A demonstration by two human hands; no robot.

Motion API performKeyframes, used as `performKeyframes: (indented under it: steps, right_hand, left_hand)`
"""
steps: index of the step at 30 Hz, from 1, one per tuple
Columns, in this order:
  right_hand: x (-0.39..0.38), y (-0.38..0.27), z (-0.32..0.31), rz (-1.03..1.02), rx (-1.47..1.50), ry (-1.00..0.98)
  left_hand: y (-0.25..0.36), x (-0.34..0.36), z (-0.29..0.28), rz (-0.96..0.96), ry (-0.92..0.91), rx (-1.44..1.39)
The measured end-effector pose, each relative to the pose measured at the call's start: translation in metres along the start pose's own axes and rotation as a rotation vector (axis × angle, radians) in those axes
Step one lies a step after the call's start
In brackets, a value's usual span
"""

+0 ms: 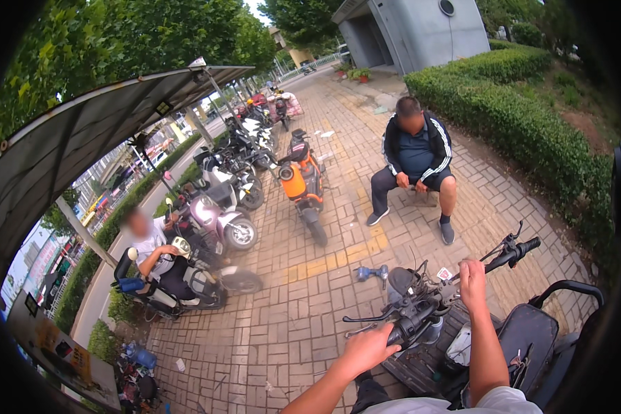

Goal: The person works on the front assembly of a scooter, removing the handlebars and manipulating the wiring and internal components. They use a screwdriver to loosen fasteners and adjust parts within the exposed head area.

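In front of me stands an electric scooter or trike with bare handlebars (pixel 421 310) and exposed cables. My left hand (pixel 371 347) is wrapped round the left handlebar grip (pixel 395 336), just behind the brake lever (pixel 362 319). Over the middle of the bars my right hand (pixel 472 281) is closed, its fingers pressed together; what they hold, if anything, is hidden. Farther right, the black right grip (pixel 524 250) sticks out untouched. A round dark headlight (pixel 401 279) sits at the front, and a dark footboard (pixel 431 369) lies below.
A blue tool like a cordless drill (pixel 371 274) lies on the paving ahead. Beyond it a person (pixel 417 155) sits on a low stool near a hedge (pixel 476 90). An orange scooter (pixel 303 183) stands mid-pavement. Another person (pixel 148 241) sits on a scooter at left, under a canopy (pixel 110 103).
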State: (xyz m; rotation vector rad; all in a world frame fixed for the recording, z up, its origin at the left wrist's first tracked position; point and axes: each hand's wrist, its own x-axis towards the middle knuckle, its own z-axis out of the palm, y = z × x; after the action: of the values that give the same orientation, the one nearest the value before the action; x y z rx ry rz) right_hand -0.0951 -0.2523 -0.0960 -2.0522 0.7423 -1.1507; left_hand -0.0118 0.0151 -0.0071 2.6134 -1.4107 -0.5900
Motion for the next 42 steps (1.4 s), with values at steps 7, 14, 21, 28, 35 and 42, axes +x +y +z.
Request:
performKeyframes:
  steps: [7,14,21,28,35,42]
  right_hand:
    - [0.006,0.018,0.04,-0.231,-0.111,-0.155]
    - [0.017,0.015,0.033,-0.199,-0.105,0.04]
    - [-0.009,0.042,0.038,-0.082,-0.177,-0.058]
    - [-0.05,0.056,-0.008,0.15,-0.117,-0.28]
    - [-0.07,0.063,-0.004,0.135,0.008,-0.208]
    - [-0.073,0.065,0.003,0.132,-0.063,-0.2]
  left_hand:
    - [0.003,0.004,0.002,0.03,-0.041,-0.023]
    - [0.003,0.001,-0.002,0.006,-0.066,-0.032]
    - [0.004,0.005,-0.007,0.045,-0.044,-0.015]
    - [-0.001,0.007,0.002,0.033,-0.037,-0.032]
    - [-0.002,0.003,0.007,0.09,0.071,-0.073]
    - [-0.002,-0.002,0.006,0.087,0.098,-0.112]
